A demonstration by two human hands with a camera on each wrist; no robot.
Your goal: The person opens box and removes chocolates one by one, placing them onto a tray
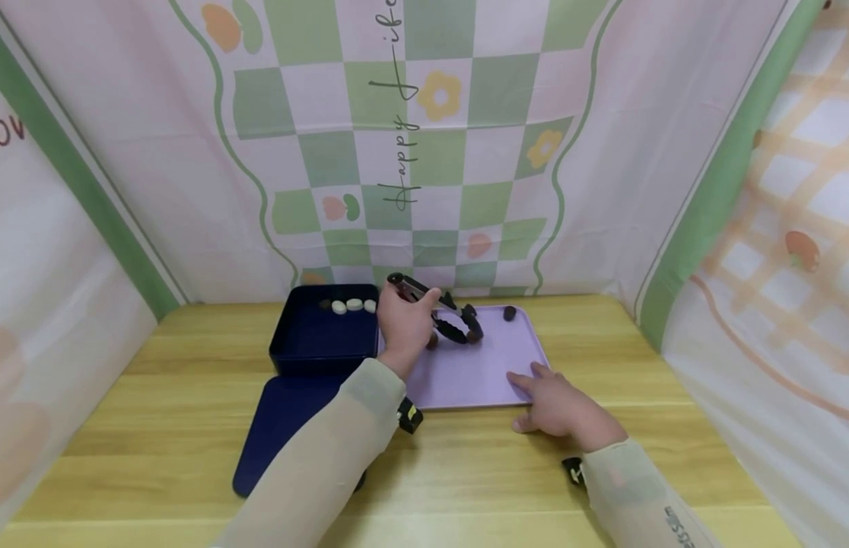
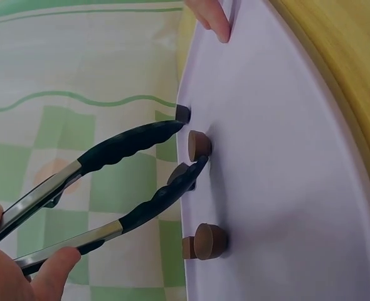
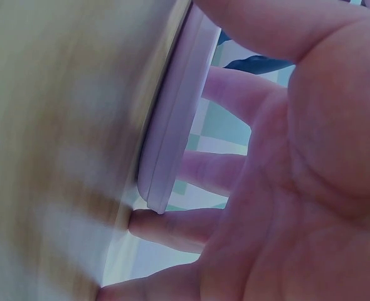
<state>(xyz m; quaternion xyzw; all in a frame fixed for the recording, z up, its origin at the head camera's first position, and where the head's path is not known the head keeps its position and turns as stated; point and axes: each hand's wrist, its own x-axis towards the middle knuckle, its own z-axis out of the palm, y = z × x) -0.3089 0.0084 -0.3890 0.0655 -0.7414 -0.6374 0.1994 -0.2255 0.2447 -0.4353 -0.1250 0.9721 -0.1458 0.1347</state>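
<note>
My left hand (image 1: 405, 323) grips metal tongs (image 2: 163, 199) with black scalloped tips, reaching over the lilac tray (image 1: 459, 380). The tips stand apart, on either side of a brown, chocolate-like piece (image 2: 197, 145) on the tray. Another round brown piece (image 2: 211, 241) sits below it in the left wrist view, against a squarish brown one (image 2: 188, 247). Near the tray's far right corner lies a dark piece (image 1: 510, 313). With fingers spread, my right hand (image 1: 561, 407) rests at the tray's near right edge, some fingertips on the tray and others on the table (image 3: 59, 157).
Left of the tray stands a dark blue box (image 1: 325, 339) holding white oval pieces (image 1: 354, 304) and a dark piece (image 1: 325, 304) along its far side. A dark blue lid (image 1: 281, 426) lies in front, partly under my left sleeve. Printed cloth (image 1: 438, 152) hangs behind the table.
</note>
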